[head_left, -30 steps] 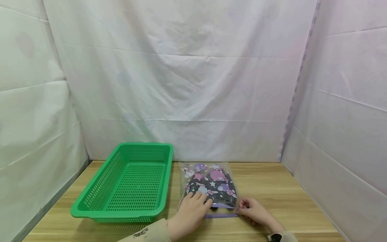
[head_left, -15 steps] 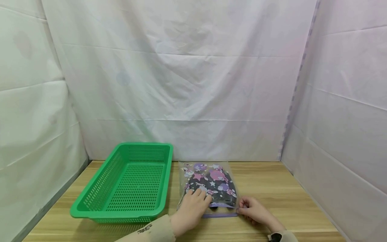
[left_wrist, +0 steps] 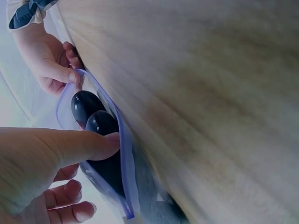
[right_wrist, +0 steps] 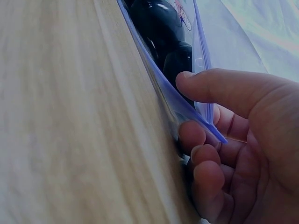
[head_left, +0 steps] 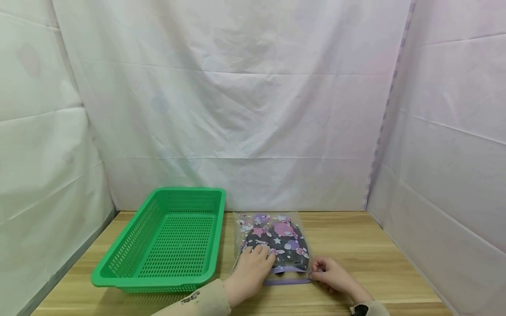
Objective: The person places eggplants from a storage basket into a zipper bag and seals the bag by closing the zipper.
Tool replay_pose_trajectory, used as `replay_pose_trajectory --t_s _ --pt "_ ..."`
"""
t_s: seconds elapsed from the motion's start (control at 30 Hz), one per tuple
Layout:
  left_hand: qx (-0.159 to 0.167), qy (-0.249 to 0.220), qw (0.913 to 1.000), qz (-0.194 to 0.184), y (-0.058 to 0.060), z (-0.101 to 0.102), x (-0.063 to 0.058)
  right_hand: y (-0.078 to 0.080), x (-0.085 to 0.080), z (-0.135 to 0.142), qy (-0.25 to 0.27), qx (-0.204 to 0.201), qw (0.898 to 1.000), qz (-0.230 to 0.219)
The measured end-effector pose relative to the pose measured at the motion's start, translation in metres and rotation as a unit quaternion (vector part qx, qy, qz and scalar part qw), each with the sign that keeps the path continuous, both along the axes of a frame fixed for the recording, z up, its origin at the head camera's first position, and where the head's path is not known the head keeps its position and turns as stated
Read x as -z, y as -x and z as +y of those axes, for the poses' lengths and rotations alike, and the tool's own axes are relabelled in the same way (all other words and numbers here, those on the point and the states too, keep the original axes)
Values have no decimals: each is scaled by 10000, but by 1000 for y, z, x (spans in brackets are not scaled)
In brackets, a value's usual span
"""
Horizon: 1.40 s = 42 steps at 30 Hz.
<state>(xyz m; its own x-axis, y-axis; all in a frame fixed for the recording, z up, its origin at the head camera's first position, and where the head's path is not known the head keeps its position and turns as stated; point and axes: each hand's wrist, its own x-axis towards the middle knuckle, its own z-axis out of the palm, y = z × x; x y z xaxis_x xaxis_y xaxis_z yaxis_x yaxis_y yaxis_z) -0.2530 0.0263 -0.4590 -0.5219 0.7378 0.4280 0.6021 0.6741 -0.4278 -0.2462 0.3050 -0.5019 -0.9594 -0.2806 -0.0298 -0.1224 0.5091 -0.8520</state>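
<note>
A clear zip bag (head_left: 294,237) with pink, purple and white cartoon prints lies flat on the table, its purple-edged mouth toward me. Inside are glossy black rounded things (left_wrist: 87,106); their kind is unclear. My left hand (head_left: 251,271) rests on the bag's near left part, fingers on its upper face. In the left wrist view its thumb reaches across the gaping mouth to the purple lower lip (left_wrist: 122,163). At the near right corner, my right hand (head_left: 331,275) holds the bag's edge, thumb at the opening and curled fingers below, clearer in the right wrist view.
Left of the bag stands a green perforated plastic basket (head_left: 216,245) with nothing in it. The wood-grain table (head_left: 356,237) extends to the right. White cloth (head_left: 245,109) hangs behind and along both sides.
My left hand has shifted slightly toward me and to the left on the bag. The right hand stays at the corner; bag and basket keep their places.
</note>
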Motion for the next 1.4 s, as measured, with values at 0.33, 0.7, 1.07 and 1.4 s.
replay_pose_trajectory --t_s 0.33,0.7,1.07,1.4 --pt "41 63 9997 -251 -9 -12 -8 0 -3 -4 -8 65 10000 -28" --pt "128 -98 9999 0 -22 -33 -18 -1 -3 -6 -32 26 10000 -12" --pt "-9 -164 9999 -30 -28 -49 -15 -3 -3 4 -22 99 9997 -236" --pt "-493 -267 9966 -601 -17 -46 1 3 2 5 -199 61 9998 -63"
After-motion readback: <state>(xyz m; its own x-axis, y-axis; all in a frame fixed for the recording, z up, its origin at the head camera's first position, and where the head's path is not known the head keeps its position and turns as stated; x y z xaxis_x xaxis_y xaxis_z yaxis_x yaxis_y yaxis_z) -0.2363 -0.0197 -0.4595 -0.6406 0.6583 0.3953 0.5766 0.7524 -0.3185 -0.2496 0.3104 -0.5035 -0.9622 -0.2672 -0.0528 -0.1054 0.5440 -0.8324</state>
